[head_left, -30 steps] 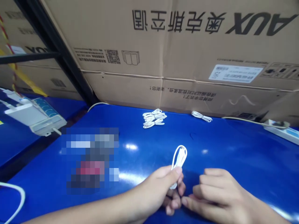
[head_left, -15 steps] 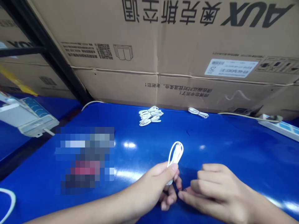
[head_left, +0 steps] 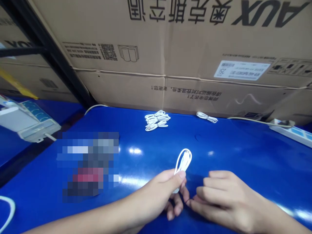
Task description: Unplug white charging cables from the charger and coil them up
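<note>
White cable (head_left: 186, 159), looped into a small coil with a greyish plug end near its top: it lies well out from the big carton (head_left: 190, 48), on my side of it, over the blue bench (head_left: 239, 152).

Hands, as I read them over the head feed. Left hand (head_left: 170, 187) grips the coil between thumb and fingers, loop end pointing toward the carton; its lower fingers are curled. Right hand (head_left: 225, 198) is just beside it, equally far out from the carton, fingers bent in, knuckles up. I note a thin dark strand (head_left: 187, 201) where the fingertips of both hands meet; whether the right hand pinches it I cannot tell.

Near the carton's foot I log a small pile of tied white bundles (head_left: 156, 120), and to the right of that, also close to the carton, a single tied bundle (head_left: 207, 117). A short dark curved piece (head_left: 197, 137) lies a little farther out from the carton.

Carton printing is upside down, "AUX" large, pale label (head_left: 241, 70) lower on its face. Black post (head_left: 56, 58) slants along the carton's left edge; a power strip (head_left: 292, 131) lies before its right part.
</note>
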`<state>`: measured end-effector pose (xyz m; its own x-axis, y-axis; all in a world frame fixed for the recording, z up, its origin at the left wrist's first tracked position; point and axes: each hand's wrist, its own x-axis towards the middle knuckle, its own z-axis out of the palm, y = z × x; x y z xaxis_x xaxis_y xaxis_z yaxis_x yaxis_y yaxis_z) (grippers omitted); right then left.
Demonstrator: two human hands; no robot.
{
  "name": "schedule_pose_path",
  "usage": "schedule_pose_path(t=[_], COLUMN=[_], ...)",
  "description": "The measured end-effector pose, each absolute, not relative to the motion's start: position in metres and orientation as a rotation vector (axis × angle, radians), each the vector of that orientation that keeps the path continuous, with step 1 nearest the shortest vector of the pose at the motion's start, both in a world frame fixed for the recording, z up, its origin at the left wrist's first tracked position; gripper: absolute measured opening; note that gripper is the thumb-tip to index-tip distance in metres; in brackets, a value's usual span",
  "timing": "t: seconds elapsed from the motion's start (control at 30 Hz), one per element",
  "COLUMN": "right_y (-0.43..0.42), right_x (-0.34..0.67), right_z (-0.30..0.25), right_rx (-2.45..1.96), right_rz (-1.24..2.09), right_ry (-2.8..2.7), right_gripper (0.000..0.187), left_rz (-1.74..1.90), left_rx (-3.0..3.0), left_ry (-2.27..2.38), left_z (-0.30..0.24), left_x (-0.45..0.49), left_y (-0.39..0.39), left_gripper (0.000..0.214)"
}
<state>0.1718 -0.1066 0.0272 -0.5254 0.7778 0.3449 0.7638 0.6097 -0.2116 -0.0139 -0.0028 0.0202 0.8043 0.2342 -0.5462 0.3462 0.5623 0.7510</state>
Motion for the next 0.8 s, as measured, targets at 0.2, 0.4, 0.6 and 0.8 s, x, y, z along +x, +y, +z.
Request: schedule_pose_path(t=[0.2, 0.4, 0.6, 0.8], right_y=[-0.104, -0.104, -0.099, -0.092], right_x=[0.176, 0.19, 0.2, 0.203], right_z=[0.031, 0.025, 0.022, 0.013], right_rx=[-1.274, -1.265, -1.198, -1.253], right_rz=[0.079, 0.101, 0.474, 0.746], right_ry=[-2.413, -2.312, -2.108, -1.848], right_gripper=[0.046, 0.026, 0.016, 0.013], left_rz=[-0.052, 0.072, 0.091, 0.231], left_rx=[0.865, 0.719, 0.76, 0.991], left_ry=[0.6, 0.554, 0.53, 0.588], left_z=[0.022, 0.026, 0.028, 0.02], left_x=[-0.015, -0.014, -0.012, -0.01], left_y=[-0.002, 0.001, 0.005, 0.009], left_gripper=[0.039, 0.04, 0.037, 0.038])
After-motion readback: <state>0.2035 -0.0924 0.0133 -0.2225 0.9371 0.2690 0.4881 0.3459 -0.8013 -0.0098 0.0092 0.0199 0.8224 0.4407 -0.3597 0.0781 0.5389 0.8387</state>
